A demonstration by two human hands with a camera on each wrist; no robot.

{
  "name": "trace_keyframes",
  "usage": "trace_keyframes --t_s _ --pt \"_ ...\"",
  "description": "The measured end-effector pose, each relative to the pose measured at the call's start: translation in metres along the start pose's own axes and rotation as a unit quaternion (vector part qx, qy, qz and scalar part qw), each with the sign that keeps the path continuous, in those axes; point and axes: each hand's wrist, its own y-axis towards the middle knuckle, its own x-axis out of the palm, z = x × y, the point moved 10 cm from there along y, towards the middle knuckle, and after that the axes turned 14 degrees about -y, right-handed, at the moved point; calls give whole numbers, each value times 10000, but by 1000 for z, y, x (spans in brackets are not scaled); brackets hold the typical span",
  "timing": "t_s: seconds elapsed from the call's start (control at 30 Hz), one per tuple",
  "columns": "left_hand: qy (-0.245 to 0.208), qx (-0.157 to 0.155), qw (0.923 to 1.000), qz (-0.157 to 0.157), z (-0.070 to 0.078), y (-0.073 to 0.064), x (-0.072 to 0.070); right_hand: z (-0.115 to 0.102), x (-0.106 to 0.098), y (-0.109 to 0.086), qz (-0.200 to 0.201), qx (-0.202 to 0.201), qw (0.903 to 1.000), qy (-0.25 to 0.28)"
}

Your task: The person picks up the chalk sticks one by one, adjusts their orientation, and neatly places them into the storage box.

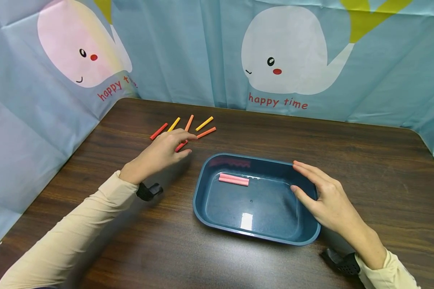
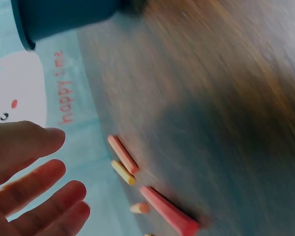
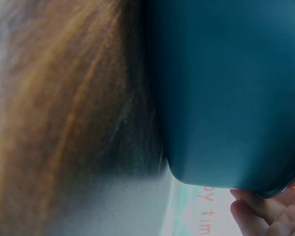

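Note:
My left hand is over a loose group of coloured chalk sticks, its fingers spread and bent a little, holding nothing. Partly hidden under it is a red chalk stick; an orange chalk stick lies by the index fingertip. In the left wrist view, the thumb and fingers are apart above the red stick. At the right end of a dark blue tray, my right hand holds the rim, thumb on the inner side and fingers over the far right corner. Two pink chalk sticks lie side by side in the tray.
Another red stick, two yellow sticks and another orange stick lie beyond my left hand on the brown wooden table. A light blue curtain with whale prints hangs along the table's back and left edges.

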Motion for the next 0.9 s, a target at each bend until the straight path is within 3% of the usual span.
trace_keyframes --t_s 0.4,0.7,0.9 --pt "90 -617 9979 -200 -41 0 -3 0 0 0 -4 -5 10000 40" --pt "199 -982 9940 -445 -60 2 0 1 1 -1 -26 4 10000 1" --pt "312 -1048 9924 -566 -69 2 1 1 1 -1 -11 -3 10000 3"
